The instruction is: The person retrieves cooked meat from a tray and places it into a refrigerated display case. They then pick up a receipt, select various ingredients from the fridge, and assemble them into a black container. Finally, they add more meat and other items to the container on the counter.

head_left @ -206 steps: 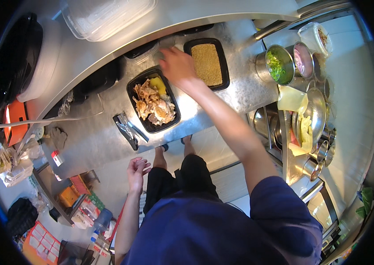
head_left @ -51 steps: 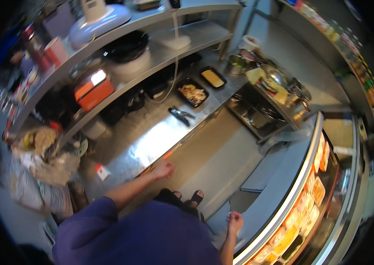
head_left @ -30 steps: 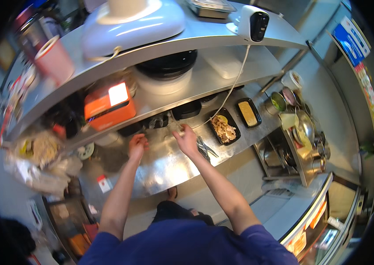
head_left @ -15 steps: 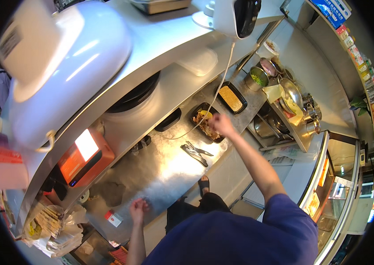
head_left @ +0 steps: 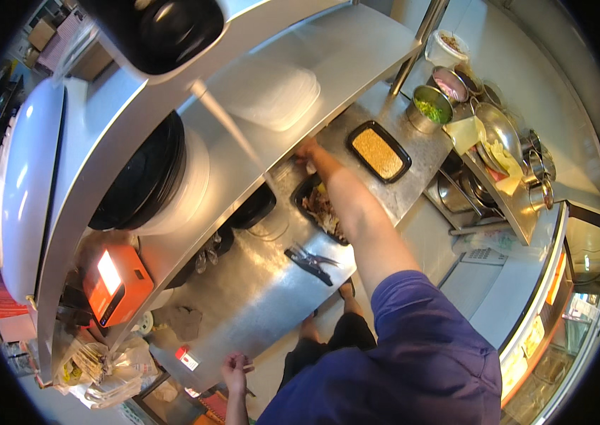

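My right hand reaches past the black tray of chopped meat to the far side of the steel counter, at the shelf's front edge. Its fingers are largely hidden. My right forearm covers part of that tray. Low over the counter's near edge, my left hand has curled fingers; a small pale bit shows at them, too small to name. A black tray of golden crumbs or chopped nuts lies to the right of my right forearm. Metal tongs or scissors with black parts lie on the counter.
A steel shelf overhangs the counter, bearing clear lids and black trays. Pots, one with chopped greens, stand at the far right. At left are an orange device, a small red-white box and plastic bags.
My right hand has left the meat tray and moved farther out to the shelf edge. My left hand has shifted slightly down and right. The view has moved too.
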